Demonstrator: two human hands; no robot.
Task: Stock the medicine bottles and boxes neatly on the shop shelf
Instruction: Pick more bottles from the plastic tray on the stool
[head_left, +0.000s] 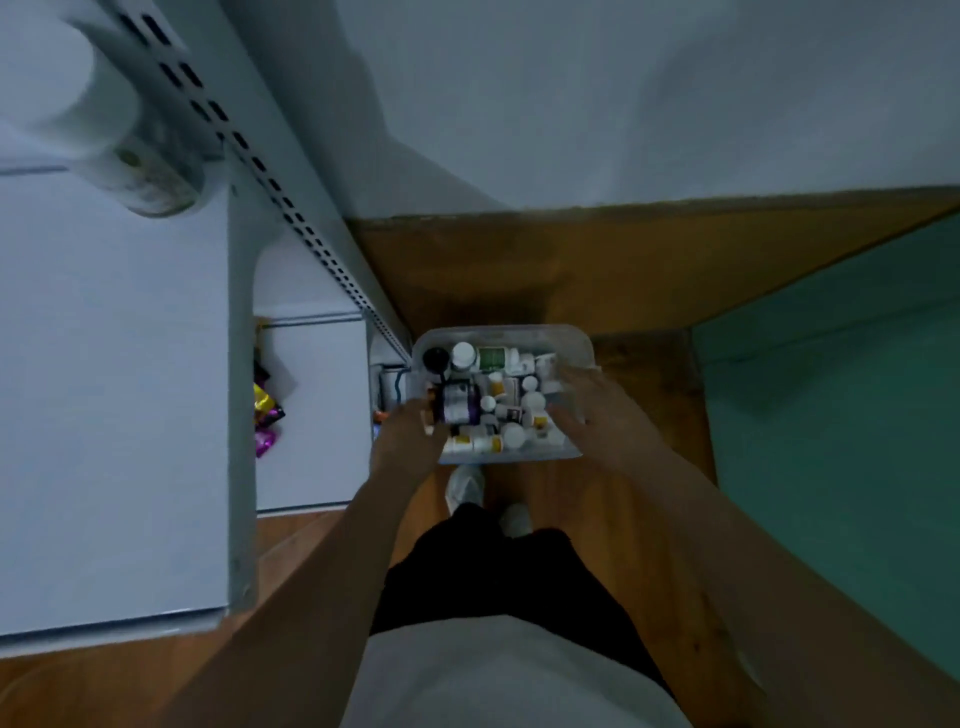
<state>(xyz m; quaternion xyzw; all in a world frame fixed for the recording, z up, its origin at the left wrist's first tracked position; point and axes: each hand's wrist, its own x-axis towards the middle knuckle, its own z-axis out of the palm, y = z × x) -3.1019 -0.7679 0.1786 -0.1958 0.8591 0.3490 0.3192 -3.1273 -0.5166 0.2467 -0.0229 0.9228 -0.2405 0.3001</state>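
A clear plastic bin (571, 338) sits low by my feet, holding several white medicine bottles and small boxes. My left hand (410, 436) is at the bin's left side, its fingers curled round the end of a bottle with a purple label (458, 402). My right hand (592, 410) reaches into the right side with straight, spread fingers over the bottles and holds nothing. The white shop shelf (114, 364) is on the left, and a blurred white bottle (135, 171) stands on it at the top left.
A perforated shelf upright (291, 208) runs diagonally down to the bin. A lower shelf (311, 415) carries colourful packets (266, 410). The floor is wood (519, 270), with a green surface (831, 389) on the right. My white shoes (465, 486) stand just behind the bin.
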